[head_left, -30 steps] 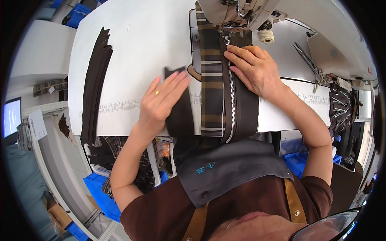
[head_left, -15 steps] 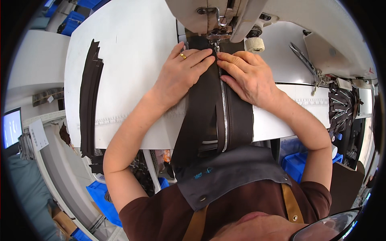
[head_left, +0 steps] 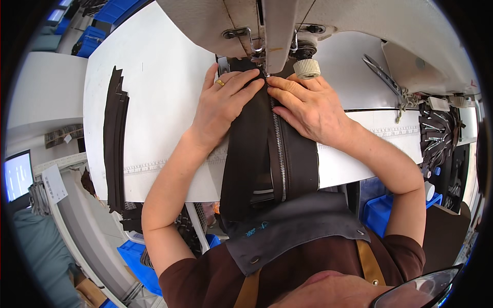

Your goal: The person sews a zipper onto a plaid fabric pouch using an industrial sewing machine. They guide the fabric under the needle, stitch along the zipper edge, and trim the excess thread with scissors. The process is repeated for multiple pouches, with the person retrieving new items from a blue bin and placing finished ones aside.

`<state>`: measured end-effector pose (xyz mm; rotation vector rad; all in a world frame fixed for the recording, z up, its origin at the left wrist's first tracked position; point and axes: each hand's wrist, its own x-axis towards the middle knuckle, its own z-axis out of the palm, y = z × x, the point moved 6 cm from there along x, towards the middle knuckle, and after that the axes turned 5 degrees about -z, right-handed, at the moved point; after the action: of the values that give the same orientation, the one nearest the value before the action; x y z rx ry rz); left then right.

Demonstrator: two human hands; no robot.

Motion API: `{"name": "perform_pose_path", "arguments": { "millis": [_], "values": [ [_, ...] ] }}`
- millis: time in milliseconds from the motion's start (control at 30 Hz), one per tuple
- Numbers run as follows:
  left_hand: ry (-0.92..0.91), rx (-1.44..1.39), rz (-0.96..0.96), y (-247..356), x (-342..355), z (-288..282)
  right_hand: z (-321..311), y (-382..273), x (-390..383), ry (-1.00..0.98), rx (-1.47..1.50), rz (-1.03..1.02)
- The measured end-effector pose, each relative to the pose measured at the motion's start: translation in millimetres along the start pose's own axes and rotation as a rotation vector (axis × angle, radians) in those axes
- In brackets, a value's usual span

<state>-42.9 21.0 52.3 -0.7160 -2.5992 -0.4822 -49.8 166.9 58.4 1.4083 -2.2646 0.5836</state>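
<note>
A long, matte, dark-brown cloth strip [head_left: 245, 149], smooth and flat, is lying beside a silver metal zipper [head_left: 279, 149] whose fine, ridged teeth are glinting on dark tape. Brown cloth is also bordering the zipper toward 3 o'clock. The left hand [head_left: 223, 105] is resting palm down on the strip, its fingers stretched out flat. The right hand [head_left: 310, 110] is spreading over the zipper's upper part and the cloth beside it, fingers slightly bent, thumb apart from them.

The zipper is sitting near the middle, its long axis running from 6 o'clock almost to 12, leaning slightly toward 11; its upper end is reaching under the pale, rounded sewing machine [head_left: 354, 20]. The strip is running roughly alongside it.

A smooth white tabletop [head_left: 159, 118] with a printed ruler scale is supporting the work. Narrow dark strips [head_left: 115, 143] are lying stacked at 9 o'clock, metal scissors [head_left: 382, 77] at 2, and a blue bin [head_left: 377, 213] is standing below the table at 4.
</note>
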Motion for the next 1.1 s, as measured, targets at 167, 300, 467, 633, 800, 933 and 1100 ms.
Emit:
{"name": "perform_pose_path", "arguments": {
  "millis": [167,300,467,633,800,933,1100],
  "values": [
    [0.0,0.015,0.011,0,-2,1,0,0,0,-0.012,0.009,0.007],
    [-0.077,0.08,0.005,9,0,-3,-1,7,-3,0.01,0.154,0.055],
    [-0.167,0.116,-0.004,13,-6,-2,4,31,-2,-0.184,0.075,0.098],
    [-0.164,0.102,-0.087,15,-9,0,11,34,-6,-0.356,-0.04,0.089],
    [-0.18,0.065,-0.102,8,-5,2,11,35,-4,-0.313,-0.084,0.085],
    [-0.201,0.046,-0.104,7,-1,1,4,41,-9,-0.275,-0.101,0.142],
    [-0.203,0.04,-0.16,5,-9,0,-129,28,-38,0.1,-0.209,0.014]
  ]
}}
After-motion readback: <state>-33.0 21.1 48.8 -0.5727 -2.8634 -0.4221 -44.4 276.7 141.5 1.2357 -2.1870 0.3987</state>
